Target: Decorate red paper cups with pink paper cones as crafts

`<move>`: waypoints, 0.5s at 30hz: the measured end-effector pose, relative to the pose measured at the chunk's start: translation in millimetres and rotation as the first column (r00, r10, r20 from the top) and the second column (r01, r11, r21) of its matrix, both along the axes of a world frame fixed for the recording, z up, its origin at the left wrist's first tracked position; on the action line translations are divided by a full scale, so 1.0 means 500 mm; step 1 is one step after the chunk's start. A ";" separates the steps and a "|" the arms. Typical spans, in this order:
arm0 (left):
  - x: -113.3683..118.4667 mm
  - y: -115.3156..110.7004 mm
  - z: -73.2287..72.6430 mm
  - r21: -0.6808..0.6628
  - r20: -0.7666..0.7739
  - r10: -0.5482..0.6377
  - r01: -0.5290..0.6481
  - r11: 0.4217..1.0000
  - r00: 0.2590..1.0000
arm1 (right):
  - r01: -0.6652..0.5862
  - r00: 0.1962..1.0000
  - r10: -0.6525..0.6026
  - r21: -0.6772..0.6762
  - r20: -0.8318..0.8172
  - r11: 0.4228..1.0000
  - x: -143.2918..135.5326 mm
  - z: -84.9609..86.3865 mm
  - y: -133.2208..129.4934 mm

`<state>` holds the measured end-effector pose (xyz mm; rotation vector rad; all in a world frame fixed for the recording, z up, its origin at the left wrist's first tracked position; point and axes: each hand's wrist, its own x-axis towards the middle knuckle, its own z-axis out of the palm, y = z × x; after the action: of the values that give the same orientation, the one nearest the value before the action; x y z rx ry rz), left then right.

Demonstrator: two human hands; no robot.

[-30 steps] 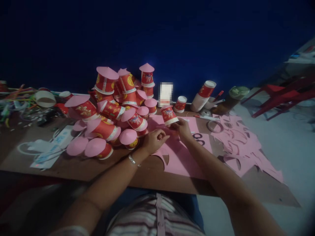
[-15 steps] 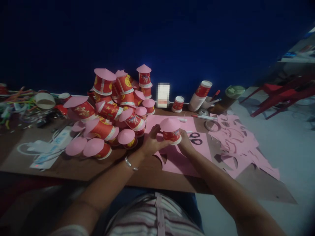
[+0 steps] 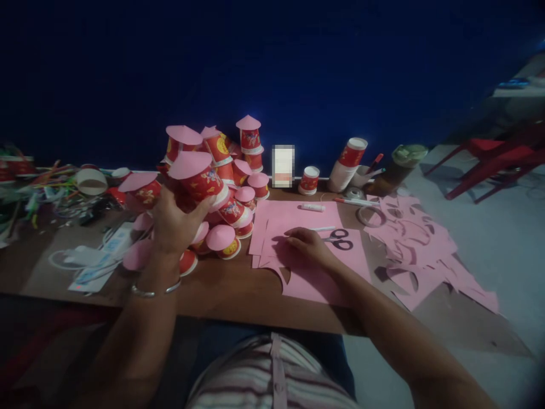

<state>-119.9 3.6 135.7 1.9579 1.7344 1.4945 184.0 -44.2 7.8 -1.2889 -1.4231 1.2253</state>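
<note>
My left hand (image 3: 172,224) grips a red paper cup with a pink cone-shaped paper top (image 3: 202,179), holding it slightly tilted at the pile of similar cups (image 3: 221,237) on the left. Over the pink paper sheets (image 3: 323,272) rests my right hand (image 3: 309,244), its fingers loosely bent and nothing seen in them. Just right of that hand lie black-handled scissors (image 3: 342,240), blades partly hidden. A white glue stick (image 3: 313,208) is on the sheets behind it.
Pink paper offcuts (image 3: 419,238) and a tape roll (image 3: 370,216) lie to the right. At the back stand a single red cup (image 3: 309,182), a leaning cup stack (image 3: 347,167) and a jar (image 3: 402,162). A power strip (image 3: 102,258) with cables sits at the left.
My left hand has carried the cone-topped cup from above the pink sheets leftward to the pile. My right hand has let go of the cup and lowered onto the sheets.
</note>
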 end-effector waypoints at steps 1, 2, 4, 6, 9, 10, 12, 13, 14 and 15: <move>-0.007 0.006 -0.004 -0.027 -0.026 0.033 -0.034 0.999 0.999 | -0.011 0.999 0.010 0.011 0.039 1.000 -0.001 -0.001 -0.001; -0.011 0.010 -0.008 -0.054 -0.061 0.075 -0.078 0.996 0.995 | -0.019 0.998 0.018 0.014 0.064 1.000 -0.002 -0.002 -0.002; -0.012 0.015 -0.017 -0.096 -0.139 0.141 -0.155 0.983 0.980 | -0.026 0.996 0.025 0.013 0.080 1.000 -0.001 -0.005 -0.002; -0.008 0.018 -0.025 -0.126 -0.201 0.170 -0.197 0.972 0.965 | -0.032 0.996 0.030 0.021 0.080 0.999 0.002 -0.009 0.000; -0.004 0.020 -0.034 -0.143 -0.263 0.184 -0.227 0.963 0.947 | -0.055 0.997 0.052 0.041 0.059 0.998 0.007 -0.018 0.003; -0.004 0.021 -0.036 -0.139 -0.281 0.199 -0.245 0.959 0.939 | -0.059 0.997 0.057 0.043 0.049 0.997 0.008 -0.021 0.004; -0.005 0.021 -0.039 -0.133 -0.323 0.232 -0.286 0.949 0.918 | -0.065 0.997 0.063 0.045 0.036 0.997 0.008 -0.027 0.005; -0.006 0.020 -0.040 -0.130 -0.339 0.243 -0.301 0.945 0.909 | -0.066 0.997 0.065 0.046 0.033 0.997 0.009 -0.029 0.006; -0.008 0.020 -0.039 -0.132 -0.349 0.244 -0.305 0.943 0.905 | -0.067 0.997 0.066 0.046 0.031 0.997 0.009 -0.031 0.006; -0.008 0.020 -0.038 -0.148 -0.352 0.220 -0.286 0.947 0.910 | -0.070 0.997 0.069 0.046 0.028 0.996 0.009 -0.032 0.006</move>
<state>-124.1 13.4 116.6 2.0318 2.2570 1.0417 188.4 -41.4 -8.0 -1.2370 -1.5182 1.2174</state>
